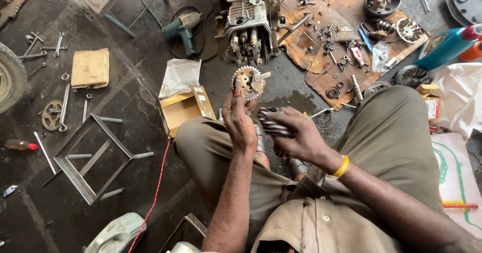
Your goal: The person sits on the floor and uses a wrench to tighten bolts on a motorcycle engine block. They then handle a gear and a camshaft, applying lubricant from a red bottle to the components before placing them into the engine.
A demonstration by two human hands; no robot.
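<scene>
Above the lap, left hand [240,120] grasping toothed sprocket [249,80], right hand [296,132] clenched around greasy chain [271,124].

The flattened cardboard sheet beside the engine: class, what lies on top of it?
On the cardboard sheet lie scattered bolts, a bearing and round metal parts; whatever is beneath stays hidden.

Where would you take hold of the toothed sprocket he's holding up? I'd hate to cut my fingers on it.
Grip the sprocket by its flat faces, near the lower edge, coming from below as the left hand does. It stands upright, facing the camera, with teeth all round the rim and a small lever sticking out on the right, so pinching the faces keeps fingers off the teeth.
</scene>
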